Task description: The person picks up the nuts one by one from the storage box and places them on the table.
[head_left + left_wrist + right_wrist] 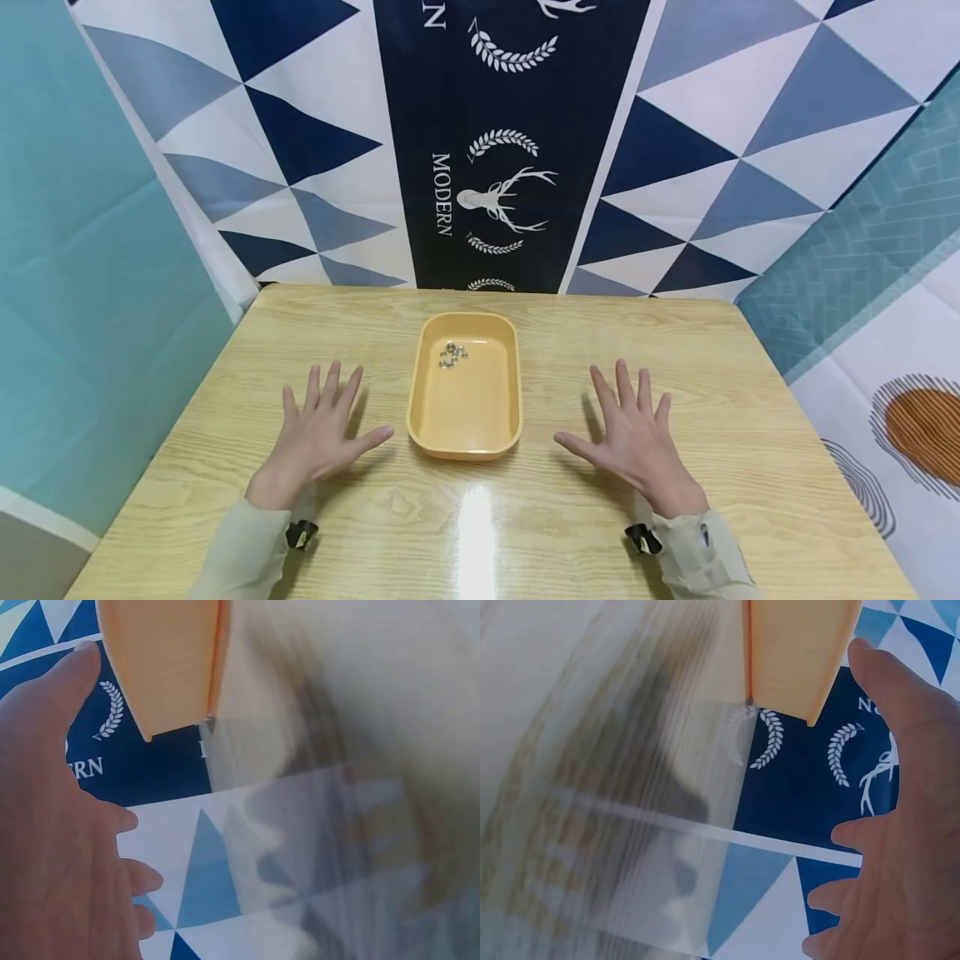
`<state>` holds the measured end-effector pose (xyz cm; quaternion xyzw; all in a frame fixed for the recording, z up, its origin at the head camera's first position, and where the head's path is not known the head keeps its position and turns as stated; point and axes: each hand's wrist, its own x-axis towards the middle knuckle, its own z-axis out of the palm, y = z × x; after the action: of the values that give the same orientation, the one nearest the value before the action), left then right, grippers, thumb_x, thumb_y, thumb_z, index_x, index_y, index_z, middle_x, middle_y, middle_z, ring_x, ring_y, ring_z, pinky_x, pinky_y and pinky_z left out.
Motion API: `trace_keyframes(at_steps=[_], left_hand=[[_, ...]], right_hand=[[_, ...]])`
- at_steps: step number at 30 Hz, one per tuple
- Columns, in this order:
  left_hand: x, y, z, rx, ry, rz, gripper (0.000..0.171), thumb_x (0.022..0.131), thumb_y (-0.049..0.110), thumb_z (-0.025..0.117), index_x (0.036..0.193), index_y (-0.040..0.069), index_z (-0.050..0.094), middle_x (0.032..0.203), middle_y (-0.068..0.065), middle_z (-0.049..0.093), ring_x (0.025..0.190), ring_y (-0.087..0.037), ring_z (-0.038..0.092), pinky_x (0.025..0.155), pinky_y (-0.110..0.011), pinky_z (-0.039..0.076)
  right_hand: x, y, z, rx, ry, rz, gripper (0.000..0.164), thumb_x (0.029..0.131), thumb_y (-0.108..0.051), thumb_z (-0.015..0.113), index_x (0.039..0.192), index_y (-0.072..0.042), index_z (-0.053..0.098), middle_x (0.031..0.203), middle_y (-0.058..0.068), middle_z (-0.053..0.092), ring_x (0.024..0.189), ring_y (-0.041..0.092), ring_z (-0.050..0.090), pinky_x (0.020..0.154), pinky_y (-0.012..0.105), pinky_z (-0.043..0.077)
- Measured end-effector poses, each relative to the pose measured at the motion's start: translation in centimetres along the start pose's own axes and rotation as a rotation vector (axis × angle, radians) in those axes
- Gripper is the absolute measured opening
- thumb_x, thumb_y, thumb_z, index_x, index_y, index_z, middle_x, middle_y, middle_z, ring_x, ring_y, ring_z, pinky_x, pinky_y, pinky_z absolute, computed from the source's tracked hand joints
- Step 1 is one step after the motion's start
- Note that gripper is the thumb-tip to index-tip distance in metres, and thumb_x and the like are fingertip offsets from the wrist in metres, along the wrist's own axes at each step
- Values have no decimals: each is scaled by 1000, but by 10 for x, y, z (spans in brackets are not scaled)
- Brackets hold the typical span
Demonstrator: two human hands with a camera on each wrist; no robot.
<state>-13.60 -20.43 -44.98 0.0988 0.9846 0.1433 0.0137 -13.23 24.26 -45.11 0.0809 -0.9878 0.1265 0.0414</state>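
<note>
A yellow rectangular tray [468,417] with rounded corners stands near the middle of the wooden table. Several small shiny metal pieces [451,354] lie in its far left part; they look like nuts, though they are too small to be sure. To the left of the tray, my left hand [318,437] hovers over the table with fingers spread, holding nothing. My right hand [633,442] is spread the same way to the right of the tray, also holding nothing. Both wrist views show the tray's outer side wall [169,660] beyond the thumb, apart from it.
The wood-grain table [360,517] has a bright light reflection near its front. Behind it hangs a patterned cloth [510,167] with triangles and deer heads. Teal cloth [97,250] borders the left side; more patterned cloth [885,400] borders the right.
</note>
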Motion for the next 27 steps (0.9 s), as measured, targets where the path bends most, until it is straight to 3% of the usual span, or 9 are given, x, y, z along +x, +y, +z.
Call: trace_keyframes(at_steps=[11,24,27], left_hand=[[18,13,3,-77,-36,4,104,91,81,45,166,17,10,171,-20,2,157,-47,-9,117,-76,-6],[34,20,-4,-152,-101,-30,103,93,83,37,167,20,3,172,-20,7,157,-48,3,117,-76,9],[36,20,-4,-172,-120,-27,103,93,84,36,167,20,3,171,-19,13,156,-48,11,117,-75,14]], right_hand=[[7,-4,-3,23,0,-6,116,81,-80,63,165,-14,18,169,30,5,152,60,-1,108,86,5],[26,-8,-19,64,-15,13,118,81,-81,62,166,-15,14,169,29,0,153,57,-7,108,86,4],[31,-8,-21,57,-13,-7,117,81,-80,63,166,-15,16,169,29,1,153,57,-6,109,85,5]])
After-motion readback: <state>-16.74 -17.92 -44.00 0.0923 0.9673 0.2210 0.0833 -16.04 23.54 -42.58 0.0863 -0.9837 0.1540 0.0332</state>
